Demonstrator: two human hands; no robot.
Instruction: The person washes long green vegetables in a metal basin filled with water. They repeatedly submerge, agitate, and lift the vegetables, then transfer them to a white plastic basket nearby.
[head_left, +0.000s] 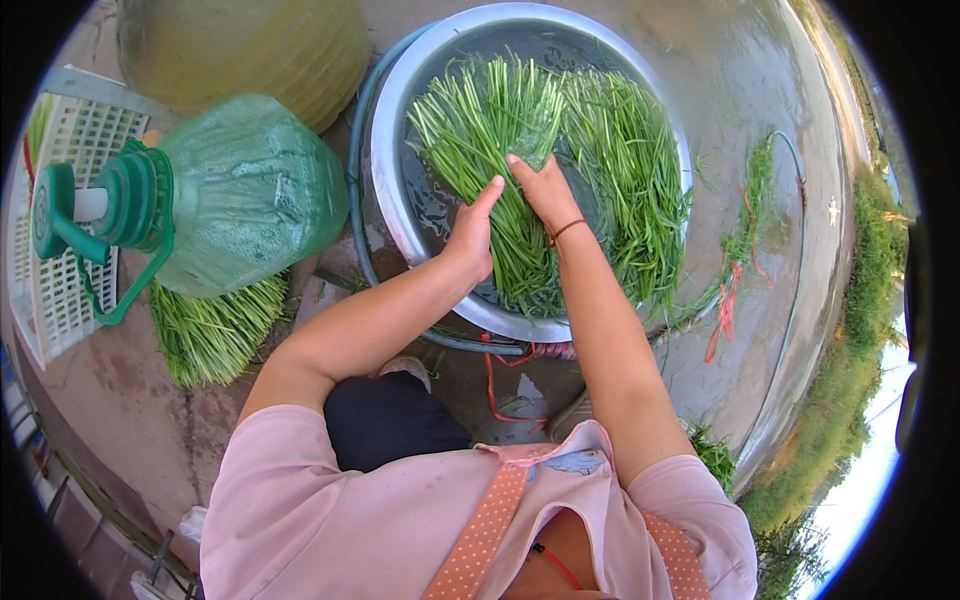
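A wide metal basin (388, 161) of water lies before me, with long green leafy stalks, which look like garlic chives, in two masses. My left hand (474, 234) is at the near left side of the left bundle (469, 135), thumb up along the stalks and fingers hidden beneath. My right hand (546, 187) is on the same bundle's right side, its fingers under the water and stalks. Between them the hands hold this bundle, pale ends pointing away. The right mass of stalks (637, 187) lies in the water beside my right hand, untouched by the left.
Left of the basin are a green plastic jug with a pump top (247, 195), a white plastic crate (71, 300), a large yellowish vessel (247, 52) and another bundle of stalks (217, 326). A blue hose (358, 150) curves around the basin. Red ties (724, 311) and loose greens lie right.
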